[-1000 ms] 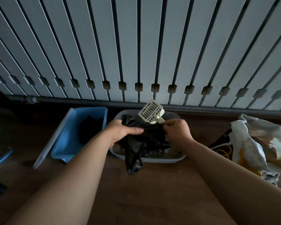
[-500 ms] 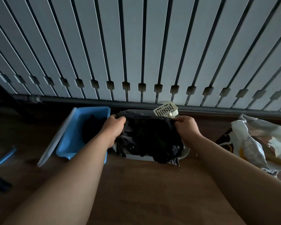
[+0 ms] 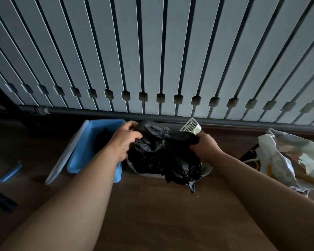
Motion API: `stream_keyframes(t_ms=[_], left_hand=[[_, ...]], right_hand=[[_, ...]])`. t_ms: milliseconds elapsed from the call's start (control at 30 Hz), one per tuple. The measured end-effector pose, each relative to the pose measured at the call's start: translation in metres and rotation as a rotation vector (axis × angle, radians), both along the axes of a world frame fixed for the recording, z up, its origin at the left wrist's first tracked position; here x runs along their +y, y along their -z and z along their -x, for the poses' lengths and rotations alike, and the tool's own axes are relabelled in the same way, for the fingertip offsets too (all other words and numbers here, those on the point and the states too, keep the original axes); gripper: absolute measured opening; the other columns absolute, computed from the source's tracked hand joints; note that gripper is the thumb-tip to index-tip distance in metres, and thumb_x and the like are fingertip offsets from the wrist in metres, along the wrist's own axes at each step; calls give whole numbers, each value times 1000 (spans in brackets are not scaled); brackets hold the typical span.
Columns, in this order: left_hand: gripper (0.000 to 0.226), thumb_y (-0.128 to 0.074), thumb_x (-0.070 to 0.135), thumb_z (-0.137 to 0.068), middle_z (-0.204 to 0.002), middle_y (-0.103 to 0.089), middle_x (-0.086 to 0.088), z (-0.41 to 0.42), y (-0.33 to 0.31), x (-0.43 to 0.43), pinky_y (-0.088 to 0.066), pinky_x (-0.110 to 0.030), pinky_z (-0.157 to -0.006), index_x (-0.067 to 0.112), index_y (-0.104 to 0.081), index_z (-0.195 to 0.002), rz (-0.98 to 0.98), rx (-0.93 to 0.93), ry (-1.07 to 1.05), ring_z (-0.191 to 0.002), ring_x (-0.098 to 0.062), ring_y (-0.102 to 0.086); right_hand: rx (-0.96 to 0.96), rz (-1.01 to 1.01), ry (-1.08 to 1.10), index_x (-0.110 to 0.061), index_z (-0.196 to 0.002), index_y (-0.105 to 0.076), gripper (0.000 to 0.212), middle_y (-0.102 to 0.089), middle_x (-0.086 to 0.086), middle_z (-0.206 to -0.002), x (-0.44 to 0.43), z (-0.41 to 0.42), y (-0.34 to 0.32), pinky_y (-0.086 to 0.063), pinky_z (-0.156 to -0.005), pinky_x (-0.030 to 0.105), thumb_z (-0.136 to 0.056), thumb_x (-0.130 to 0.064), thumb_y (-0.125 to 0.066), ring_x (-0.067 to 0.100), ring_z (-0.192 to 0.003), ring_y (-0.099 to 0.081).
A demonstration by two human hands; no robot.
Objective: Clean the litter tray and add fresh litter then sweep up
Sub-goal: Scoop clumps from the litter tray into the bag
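A black plastic bag [image 3: 163, 156] hangs crumpled over the grey litter tray [image 3: 207, 170], hiding most of it. My left hand [image 3: 126, 140] grips the bag's left upper edge. My right hand [image 3: 204, 146] grips the bag's right edge. A cream slotted scoop [image 3: 190, 126] pokes up behind the bag, just above my right hand; whether that hand also holds its handle is hidden. A torn white and brown litter sack [image 3: 286, 158] lies open on the floor at the right.
A blue bin [image 3: 83, 153] with something dark inside stands left of the tray, its white lid [image 3: 65, 154] leaning on its left side. A slatted white radiator [image 3: 152, 60] and pipe run behind. Litter grains [image 3: 198, 196] dot the wooden floor. A blue clip [image 3: 9, 173] lies far left.
Both hands spread the black bag wide over the tray, then drew it up and bunched it again. The scoop tipped flatter and further back.
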State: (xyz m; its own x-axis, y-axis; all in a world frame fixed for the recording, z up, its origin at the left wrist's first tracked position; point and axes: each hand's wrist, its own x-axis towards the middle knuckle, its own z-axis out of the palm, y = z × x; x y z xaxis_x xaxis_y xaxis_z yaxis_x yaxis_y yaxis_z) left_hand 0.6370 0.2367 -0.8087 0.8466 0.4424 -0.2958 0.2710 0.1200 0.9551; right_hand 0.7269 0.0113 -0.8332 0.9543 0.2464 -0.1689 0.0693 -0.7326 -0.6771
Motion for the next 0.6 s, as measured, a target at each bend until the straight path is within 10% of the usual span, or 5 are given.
stream_keyframes(t_ms=[233, 333, 433, 600], left_hand=[[33, -38, -10, -83, -67, -60, -13, 11, -1, -7, -45, -27, -59, 9, -64, -73, -231, 151, 150, -65, -27, -57], [27, -49, 4, -89, -57, -48, -9, 11, -3, -13, -36, -26, -55, 10, -50, -63, -34, 108, 104, -55, -23, -48], [23, -54, 12, -94, -64, -57, -9, 6, -4, -20, -41, -28, -61, 8, -57, -72, 86, 19, 130, -60, -23, -55], [15, -57, 17, -95, -81, -65, -14, 5, -10, -25, -49, -34, -75, 4, -63, -100, 149, -23, 171, -72, -26, -61]], right_hand=[[4, -112, -39, 0, -98, -70, 22, -69, 17, -92, 4, 4, -8, -50, -60, 25, -81, -4, -55, 24, -75, -63], [201, -352, -17, -4, -95, -72, 38, -71, 16, -97, 12, 10, -8, -58, -81, 37, -76, -37, -73, 24, -81, -70], [165, -175, -35, -7, -105, -68, 92, -58, 9, -113, 25, 17, -5, -57, -71, 26, -47, -78, -72, 20, -85, -67], [103, -23, 25, 1, -130, -47, 91, -30, 6, -114, 36, 18, 2, -50, -79, 23, -68, -59, -77, 13, -79, -48]])
